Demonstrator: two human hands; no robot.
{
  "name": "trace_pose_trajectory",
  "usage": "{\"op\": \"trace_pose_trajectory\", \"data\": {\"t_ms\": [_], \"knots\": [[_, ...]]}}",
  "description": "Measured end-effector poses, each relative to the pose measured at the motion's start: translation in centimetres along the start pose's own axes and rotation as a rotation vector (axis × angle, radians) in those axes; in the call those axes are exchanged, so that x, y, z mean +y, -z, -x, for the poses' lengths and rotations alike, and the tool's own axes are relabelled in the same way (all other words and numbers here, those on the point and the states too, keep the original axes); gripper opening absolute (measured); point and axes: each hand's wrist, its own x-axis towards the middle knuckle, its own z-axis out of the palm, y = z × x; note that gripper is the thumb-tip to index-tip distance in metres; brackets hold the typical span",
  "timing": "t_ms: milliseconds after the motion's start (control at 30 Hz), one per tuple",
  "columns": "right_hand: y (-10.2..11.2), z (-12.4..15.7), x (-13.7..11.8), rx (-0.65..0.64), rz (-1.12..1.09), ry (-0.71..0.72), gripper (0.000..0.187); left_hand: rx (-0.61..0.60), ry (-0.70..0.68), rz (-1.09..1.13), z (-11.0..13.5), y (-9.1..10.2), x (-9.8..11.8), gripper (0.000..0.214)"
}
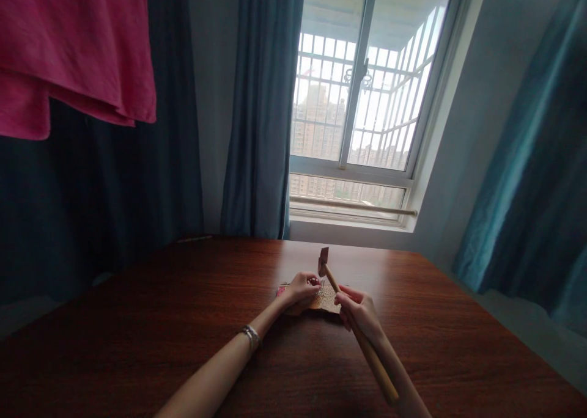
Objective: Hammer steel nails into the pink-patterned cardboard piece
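Observation:
My right hand [360, 311] is closed around the wooden handle of a hammer [376, 369], whose handle runs back past my wrist. The hammer's head [323, 261] is raised just above my left fingertips. My left hand [302, 287] is pinched at the far side of a flat, speckled board [329, 297] with a ragged near edge and pink at its left end. A small, thin metal piece [322, 284] stands upright at those fingertips; its exact kind is too small to tell. Something dark red shows at the fingertips too.
The board lies on a broad, dark reddish-brown wooden table [160, 326]. Beyond its far edge are a barred window [358, 100] and blue curtains [259, 112]. A pink cloth [77, 45] hangs at the upper left. A bracelet [252, 335] circles my left wrist.

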Motion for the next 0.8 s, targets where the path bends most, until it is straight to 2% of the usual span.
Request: {"op": "trace_pose_trajectory", "data": {"t_ms": [200,533,800], "knots": [[0.3,-0.2,0.4,0.022,-0.022,0.01,0.044,-0.072,-0.009,0.114,-0.1,0.7,-0.9,0.028],[0.4,-0.3,0.4,0.028,-0.036,-0.005,0.045,-0.027,-0.028,0.058,-0.2,0.4,-1.1,0.029],[0.3,-0.2,0.4,0.02,-0.03,-0.004,0.042,-0.021,0.022,0.019,-0.2,0.0,-0.9,0.03]]}}
